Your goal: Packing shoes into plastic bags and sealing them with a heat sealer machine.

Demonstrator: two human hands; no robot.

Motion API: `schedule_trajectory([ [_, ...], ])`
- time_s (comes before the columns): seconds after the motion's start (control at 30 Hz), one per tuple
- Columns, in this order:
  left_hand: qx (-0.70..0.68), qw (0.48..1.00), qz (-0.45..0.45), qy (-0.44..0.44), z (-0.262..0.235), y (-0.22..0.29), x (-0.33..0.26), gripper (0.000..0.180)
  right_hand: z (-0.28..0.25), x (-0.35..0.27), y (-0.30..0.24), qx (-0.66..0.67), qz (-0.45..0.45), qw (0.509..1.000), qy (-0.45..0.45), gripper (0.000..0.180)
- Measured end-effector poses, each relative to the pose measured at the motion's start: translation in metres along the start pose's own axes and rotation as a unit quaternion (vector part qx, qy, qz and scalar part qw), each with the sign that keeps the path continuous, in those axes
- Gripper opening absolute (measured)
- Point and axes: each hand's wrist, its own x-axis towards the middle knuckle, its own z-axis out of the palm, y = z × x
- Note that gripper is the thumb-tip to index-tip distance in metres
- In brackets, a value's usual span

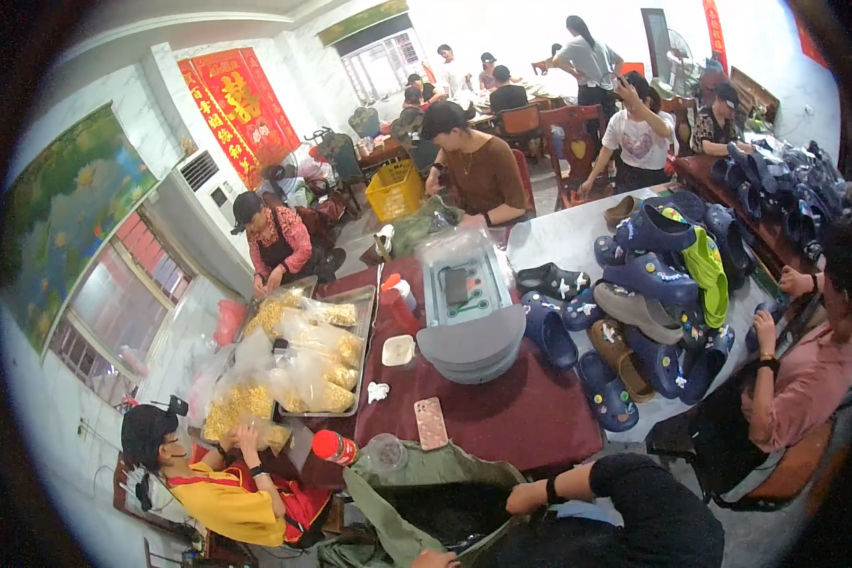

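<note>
A large green cloth sack [379, 502] lies at the lower middle, its mouth gaping over a dark inside. My right hand [528, 497], below a black wristband and coming from a black sleeve, is closed on the sack's right rim. At the bottom edge, my left hand [434, 559] shows only in part, its fingers closed on the sack's near edge. Just beyond the sack lie a pink phone [431, 423], a clear plastic tub [385, 452] and a red-lidded jar [335, 447] on its side. What the sack holds is too dark to make out.
A grey bin [473, 352] stands on the dark red table [530, 435]. Clogs [658, 275] are heaped on the right. Bags of yellow pieces [303, 341] fill metal trays on the left. Co-workers sit around, one in yellow [232, 502] close on the left, another in pink [795, 379] on the right.
</note>
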Motion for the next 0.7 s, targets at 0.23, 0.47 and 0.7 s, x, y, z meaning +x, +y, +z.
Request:
schedule_trajectory([
  [0.23,0.049,0.998,0.008,-0.023,-0.001,-0.041,-0.003,0.021,0.032,-0.021,-0.008,0.003,0.065,0.998,0.025,0.018],
  [0.47,0.157,0.987,0.033,-0.023,-0.019,-0.061,0.014,0.024,0.036,-0.015,0.006,-0.227,0.085,0.964,0.109,0.010],
  [0.7,0.127,0.988,0.027,-0.079,-0.009,-0.034,0.039,0.029,0.015,-0.014,0.009,-0.208,0.081,0.967,0.124,0.007],
])
